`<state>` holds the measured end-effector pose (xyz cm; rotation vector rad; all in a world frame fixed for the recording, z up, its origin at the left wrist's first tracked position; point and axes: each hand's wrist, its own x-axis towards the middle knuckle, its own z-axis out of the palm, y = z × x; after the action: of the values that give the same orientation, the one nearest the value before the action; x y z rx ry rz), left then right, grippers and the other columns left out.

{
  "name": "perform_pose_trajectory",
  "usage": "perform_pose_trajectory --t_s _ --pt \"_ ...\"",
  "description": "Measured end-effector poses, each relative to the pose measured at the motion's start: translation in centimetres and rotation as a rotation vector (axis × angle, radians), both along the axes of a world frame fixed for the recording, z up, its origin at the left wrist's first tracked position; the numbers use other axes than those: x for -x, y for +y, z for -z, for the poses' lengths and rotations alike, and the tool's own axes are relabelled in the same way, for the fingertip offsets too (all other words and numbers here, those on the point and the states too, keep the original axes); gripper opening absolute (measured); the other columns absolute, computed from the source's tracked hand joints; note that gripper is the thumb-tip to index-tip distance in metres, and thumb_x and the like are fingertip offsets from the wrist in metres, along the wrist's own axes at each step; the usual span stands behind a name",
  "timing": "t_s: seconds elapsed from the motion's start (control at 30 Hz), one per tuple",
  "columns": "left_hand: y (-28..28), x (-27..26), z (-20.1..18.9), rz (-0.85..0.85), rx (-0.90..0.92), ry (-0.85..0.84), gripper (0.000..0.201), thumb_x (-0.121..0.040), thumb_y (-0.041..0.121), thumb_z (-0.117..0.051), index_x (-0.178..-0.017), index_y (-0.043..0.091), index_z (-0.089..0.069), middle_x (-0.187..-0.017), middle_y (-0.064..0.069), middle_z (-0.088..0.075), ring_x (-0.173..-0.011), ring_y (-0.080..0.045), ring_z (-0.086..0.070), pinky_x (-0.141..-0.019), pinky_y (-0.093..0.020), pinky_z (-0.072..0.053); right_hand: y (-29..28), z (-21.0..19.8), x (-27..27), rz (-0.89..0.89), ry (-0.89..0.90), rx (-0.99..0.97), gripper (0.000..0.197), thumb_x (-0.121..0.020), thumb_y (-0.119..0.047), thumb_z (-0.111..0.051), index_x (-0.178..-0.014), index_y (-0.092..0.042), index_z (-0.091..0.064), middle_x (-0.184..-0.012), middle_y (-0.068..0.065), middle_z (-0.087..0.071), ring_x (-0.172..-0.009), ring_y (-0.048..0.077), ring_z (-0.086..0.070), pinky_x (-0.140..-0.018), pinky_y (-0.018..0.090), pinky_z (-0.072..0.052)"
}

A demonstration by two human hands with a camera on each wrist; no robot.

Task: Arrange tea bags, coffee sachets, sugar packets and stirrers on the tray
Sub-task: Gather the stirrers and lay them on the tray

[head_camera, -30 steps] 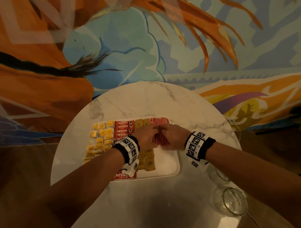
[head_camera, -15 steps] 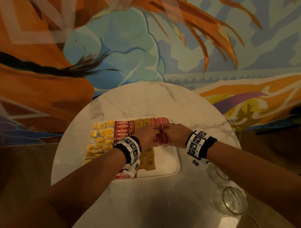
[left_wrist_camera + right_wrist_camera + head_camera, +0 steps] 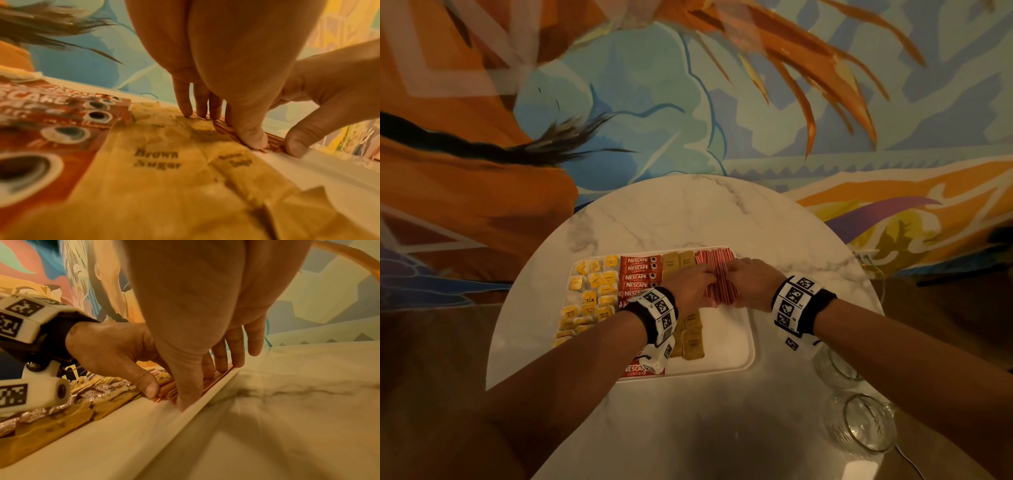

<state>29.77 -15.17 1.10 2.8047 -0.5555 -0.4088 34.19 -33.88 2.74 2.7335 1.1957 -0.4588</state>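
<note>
A white tray [image 3: 726, 342] lies on the round marble table. From left to right it holds yellow tea bags [image 3: 594, 294], red coffee sachets [image 3: 640, 270], brown sugar packets [image 3: 690, 339] and a row of red stirrers [image 3: 717, 270]. My left hand [image 3: 690, 287] presses the stirrers' left side with straight fingers [image 3: 205, 105], thumb at their near end. On the other side, my right hand [image 3: 751, 284] lays straight fingers [image 3: 222, 363] on top of the stirrers [image 3: 170, 391], by the tray's right rim [image 3: 205, 395]. Its thumb sits at their near end. Neither hand grips anything.
Two clear glass jars [image 3: 866, 425] [image 3: 835, 366] stand on the table at the near right, just beyond my right forearm. A thin cable runs off the table's right edge. A painted mural wall stands close behind the table [image 3: 688, 212].
Both hands have slid a little toward the far end of the stirrers and stay pressed against them. Nothing else on the tray has moved.
</note>
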Motion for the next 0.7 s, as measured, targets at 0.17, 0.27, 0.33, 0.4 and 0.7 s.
perform_pose_trajectory --t_s 0.17,0.27,0.33,0.4,0.7 --pt "0.51 -0.17 0.06 -0.027 -0.022 -0.008 0.068 -0.084 0.052 -0.071 -0.140 0.017 -0.053 -0.144 -0.001 -0.048 -0.126 -0.020 -0.051 -0.103 -0.039 -0.048 -0.36 -0.21 -0.19 0.015 0.019 0.000 0.061 -0.079 -0.047 -0.075 -0.129 -0.016 -0.059 -0.135 0.008 -0.052 -0.118 0.028 -0.054 -0.098 0.043 -0.049" --pt "0.75 -0.36 0.06 -0.026 -0.040 0.016 0.072 -0.086 0.049 -0.071 -0.146 0.016 -0.047 -0.148 -0.003 -0.046 -0.131 -0.022 -0.048 -0.107 -0.042 -0.045 -0.58 -0.35 -0.34 0.009 0.037 -0.001 0.054 -0.080 -0.043 -0.073 -0.125 -0.017 -0.061 -0.135 0.005 -0.055 -0.117 0.027 -0.055 -0.097 0.042 -0.049" --pt "0.74 -0.48 0.03 -0.020 -0.045 0.022 0.074 -0.087 0.046 -0.071 -0.148 0.016 -0.043 -0.151 -0.004 -0.044 -0.133 -0.022 -0.047 -0.108 -0.042 -0.045 -0.57 -0.58 -0.40 0.010 0.054 -0.001 0.048 -0.081 -0.042 -0.072 -0.121 -0.017 -0.064 -0.130 0.004 -0.058 -0.113 0.027 -0.057 -0.095 0.042 -0.051" --pt "0.80 -0.52 0.11 -0.026 -0.050 0.027 0.079 -0.085 0.049 -0.072 -0.150 0.017 -0.041 -0.154 -0.003 -0.040 -0.135 -0.023 -0.045 -0.109 -0.043 -0.044 -0.51 -0.80 -0.38 0.007 0.065 -0.009 0.045 -0.082 -0.042 -0.072 -0.119 -0.017 -0.065 -0.126 0.005 -0.060 -0.111 0.028 -0.058 -0.094 0.043 -0.051" --pt "0.64 -0.44 -0.10 -0.012 -0.065 -0.006 0.068 -0.085 0.052 -0.070 -0.142 0.019 -0.051 -0.151 -0.004 -0.042 -0.134 -0.022 -0.045 -0.109 -0.041 -0.042 -0.67 -0.74 -0.16 0.039 0.076 -0.007 0.047 -0.081 -0.045 -0.071 -0.119 -0.019 -0.063 -0.124 0.006 -0.058 -0.104 0.027 -0.059 -0.087 0.038 -0.051"
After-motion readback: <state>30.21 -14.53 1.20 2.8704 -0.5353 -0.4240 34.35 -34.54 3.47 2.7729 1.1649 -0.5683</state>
